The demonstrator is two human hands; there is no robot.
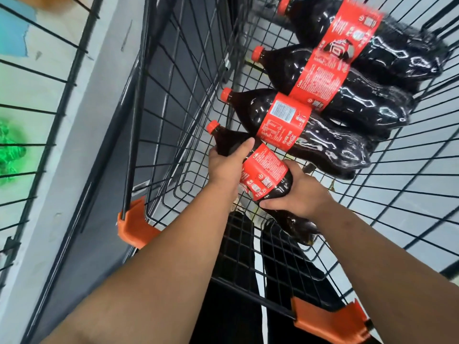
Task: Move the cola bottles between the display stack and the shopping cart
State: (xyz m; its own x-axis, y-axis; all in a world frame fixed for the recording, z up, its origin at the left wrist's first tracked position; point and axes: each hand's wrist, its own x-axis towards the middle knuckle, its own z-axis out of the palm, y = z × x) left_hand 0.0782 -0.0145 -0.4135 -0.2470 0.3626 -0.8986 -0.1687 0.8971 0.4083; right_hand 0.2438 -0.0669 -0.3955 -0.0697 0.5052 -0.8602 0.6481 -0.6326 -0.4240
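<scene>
Left hand (224,167) grips the bottle (267,171) near its neck, right hand (301,194) below its label, inside the cart (131,227); likely heavy, slick, so two-handed.

Four bottles: far bottle (402,48), second bottle (367,105), third bottle (332,150), near bottle (265,170). Of these, three lying free, one held. Four red caps (226,94), one to each bottle. Four red labels (285,120), likewise one apiece. One cart (173,100). Two orange corners: left corner (134,224), right corner (330,321). Two hands: left hand (226,167), right hand (303,194). One wire rack (77,75) at the left. Green things (10,150) behind it too blurred to count.
</scene>
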